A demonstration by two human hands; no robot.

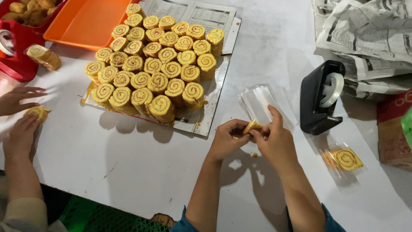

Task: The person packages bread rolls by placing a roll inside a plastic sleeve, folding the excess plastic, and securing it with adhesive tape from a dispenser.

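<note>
Pinching a small yellow roll slice (251, 126) between them, the left hand (225, 139) and right hand (274, 139) meet above the white table (128, 172), near its front edge; both sets of fingers are closed on the slice. Just behind the hands lies a stack of clear bags (259, 101), and a black tape dispenser (319, 99) stands to their right. A slice already bagged (345, 160) rests toward the right edge. The board (210, 116) of spiral slices (156, 64) sits toward the back, well apart from the hands. At the left edge, another person's hands (21, 116) press on a slice of their own.

To do this well, I judge the grip should stay light at the rim, since the cake looks soft and crumbs already lie under the hands. Keeping the spiral face flat should help it slide into a bag without smearing.
</note>
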